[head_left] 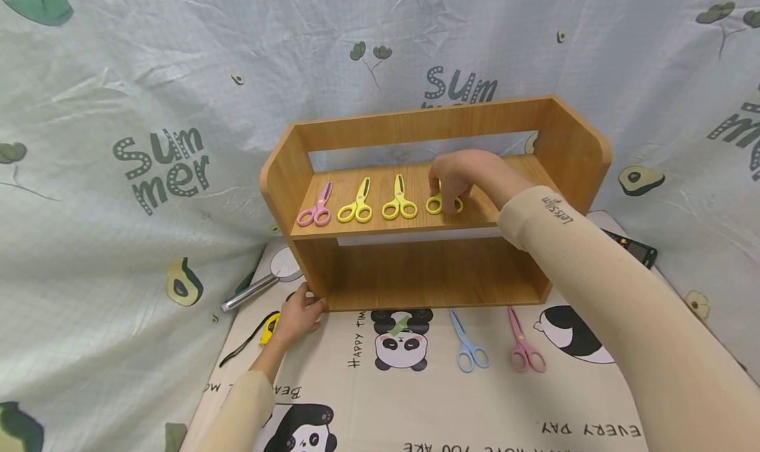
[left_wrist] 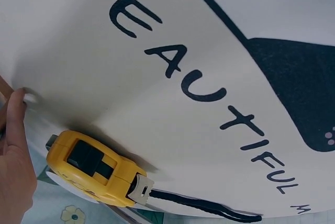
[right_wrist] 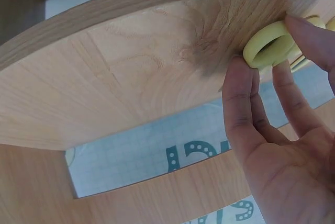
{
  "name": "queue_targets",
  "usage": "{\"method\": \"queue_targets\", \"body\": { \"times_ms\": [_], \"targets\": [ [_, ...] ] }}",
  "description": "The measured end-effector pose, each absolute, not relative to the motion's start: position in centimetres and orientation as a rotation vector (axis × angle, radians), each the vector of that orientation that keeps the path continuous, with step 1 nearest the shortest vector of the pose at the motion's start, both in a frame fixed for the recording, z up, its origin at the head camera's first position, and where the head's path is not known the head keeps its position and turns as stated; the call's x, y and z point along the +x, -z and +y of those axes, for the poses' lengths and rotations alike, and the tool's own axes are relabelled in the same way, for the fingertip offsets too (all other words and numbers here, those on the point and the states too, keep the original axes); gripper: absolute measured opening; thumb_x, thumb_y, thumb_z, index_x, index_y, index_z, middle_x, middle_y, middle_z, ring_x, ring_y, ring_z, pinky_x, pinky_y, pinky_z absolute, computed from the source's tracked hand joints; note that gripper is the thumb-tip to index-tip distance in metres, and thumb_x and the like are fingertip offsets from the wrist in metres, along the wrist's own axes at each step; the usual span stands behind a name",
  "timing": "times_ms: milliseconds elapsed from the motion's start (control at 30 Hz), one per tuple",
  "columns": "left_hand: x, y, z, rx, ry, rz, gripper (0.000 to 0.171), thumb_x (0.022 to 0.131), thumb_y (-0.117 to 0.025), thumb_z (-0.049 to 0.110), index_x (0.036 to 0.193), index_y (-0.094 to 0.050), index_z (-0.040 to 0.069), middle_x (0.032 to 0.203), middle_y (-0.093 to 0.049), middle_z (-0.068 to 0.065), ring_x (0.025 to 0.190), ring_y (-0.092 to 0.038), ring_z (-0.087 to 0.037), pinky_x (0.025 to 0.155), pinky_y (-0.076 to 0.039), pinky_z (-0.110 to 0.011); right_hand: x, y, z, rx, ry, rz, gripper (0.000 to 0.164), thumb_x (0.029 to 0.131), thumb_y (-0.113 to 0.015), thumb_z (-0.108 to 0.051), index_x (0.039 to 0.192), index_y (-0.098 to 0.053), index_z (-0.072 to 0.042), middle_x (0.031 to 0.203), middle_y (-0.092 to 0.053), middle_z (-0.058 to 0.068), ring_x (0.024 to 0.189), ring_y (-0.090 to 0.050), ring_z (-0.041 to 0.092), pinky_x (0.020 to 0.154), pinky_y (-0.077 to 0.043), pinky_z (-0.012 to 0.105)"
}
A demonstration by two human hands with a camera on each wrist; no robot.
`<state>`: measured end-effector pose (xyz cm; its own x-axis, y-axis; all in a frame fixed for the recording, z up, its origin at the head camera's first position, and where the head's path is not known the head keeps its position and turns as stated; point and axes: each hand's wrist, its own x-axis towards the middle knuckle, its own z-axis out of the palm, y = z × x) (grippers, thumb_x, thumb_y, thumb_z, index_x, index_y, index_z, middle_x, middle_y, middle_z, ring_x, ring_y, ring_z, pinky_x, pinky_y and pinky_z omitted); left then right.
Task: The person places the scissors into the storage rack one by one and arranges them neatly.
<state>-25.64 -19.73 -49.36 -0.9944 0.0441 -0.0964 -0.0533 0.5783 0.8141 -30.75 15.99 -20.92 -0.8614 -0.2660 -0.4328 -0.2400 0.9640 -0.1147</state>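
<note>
A two-tier wooden shelf (head_left: 415, 274) stands on the table. My right hand (head_left: 466, 171) is over its upper tier, pinching the handle rings of yellow scissors (right_wrist: 255, 50) between thumb and fingers. The hand hides their blades in the head view. To the left on that tier lie two more yellow scissors (head_left: 400, 208) and pink scissors (head_left: 322, 214), in a row with blades toward the back. My left hand (head_left: 299, 317) holds the shelf's lower left front corner. In front of the shelf lie blue scissors (head_left: 467, 348) and another pink pair (head_left: 521, 348).
Left of the shelf are a yellow tape measure (left_wrist: 118, 182) with a black strap and a round-headed tool (head_left: 252, 290) with a silver handle. A dark device (head_left: 638, 249) lies behind my right arm. Printed cloth (head_left: 196, 63) hangs behind the table.
</note>
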Motion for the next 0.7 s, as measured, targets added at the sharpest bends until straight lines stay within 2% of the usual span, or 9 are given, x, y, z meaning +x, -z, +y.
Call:
{"method": "queue_targets", "body": {
  "times_ms": [200, 467, 700],
  "targets": [
    [-25.65, 49.41, -19.83, -0.008, -1.384, 2.695, 0.050, 0.102, -0.060, 0.013, 0.148, -0.043, 0.002, 0.139, -0.061, -0.034, 0.116, -0.070, -0.040, 0.072, -0.068, -0.040, -30.78, 20.98, 15.86, -0.306, 0.092, 2.661, 0.046, 0.080, -0.074, -0.003, 0.125, -0.065, -0.007, 0.114, -0.057, 0.009, 0.089, -0.053, 0.019, 0.075, -0.047, 0.029],
    [-25.69, 49.49, -19.75, -0.021, -1.411, 2.693, 0.047, 0.101, -0.061, 0.012, 0.144, -0.046, 0.001, 0.137, -0.062, -0.033, 0.115, -0.071, -0.039, 0.072, -0.068, -0.039, -30.88, 21.02, 15.62, -0.250, 0.069, 2.652, 0.045, 0.080, -0.074, -0.003, 0.123, -0.063, -0.008, 0.115, -0.056, 0.009, 0.092, -0.053, 0.019, 0.073, -0.045, 0.028],
    [-25.69, 49.49, -19.87, -0.008, -1.429, 2.694, 0.043, 0.100, -0.061, 0.011, 0.140, -0.048, 0.001, 0.134, -0.064, -0.033, 0.112, -0.072, -0.039, 0.071, -0.068, -0.040, -30.95, 21.32, 15.79, -0.270, 0.105, 2.629, 0.048, 0.081, -0.074, -0.004, 0.127, -0.061, -0.008, 0.118, -0.054, 0.010, 0.098, -0.052, 0.021, 0.081, -0.046, 0.031]
  ]
}}
